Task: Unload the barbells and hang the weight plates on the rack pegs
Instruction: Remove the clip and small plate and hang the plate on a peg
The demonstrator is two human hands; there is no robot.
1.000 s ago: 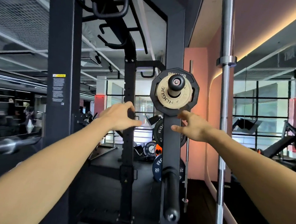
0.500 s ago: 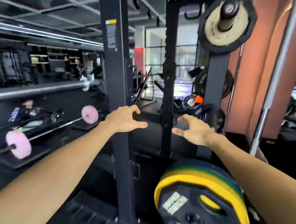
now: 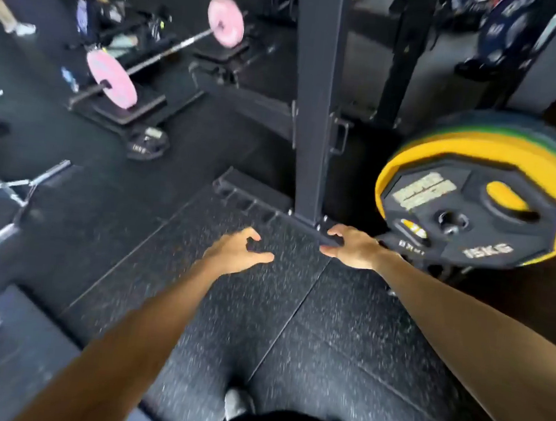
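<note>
— What has been altered since a second ago?

— The view has been tipped from the rack's upper peg down to the speckled floor mat (image 3: 292, 330). The peg with its tan plate has been lost from sight.

— And the loaded stack?

— The black 15 kg plate (image 3: 473, 212) with the yellow plate (image 3: 445, 148) behind it has been brought to the right, beside the rack upright (image 3: 315, 95).

— The hands?

— The left hand (image 3: 235, 252) and right hand (image 3: 354, 248) have been lowered, held out over the mat with nothing grasped.
</note>
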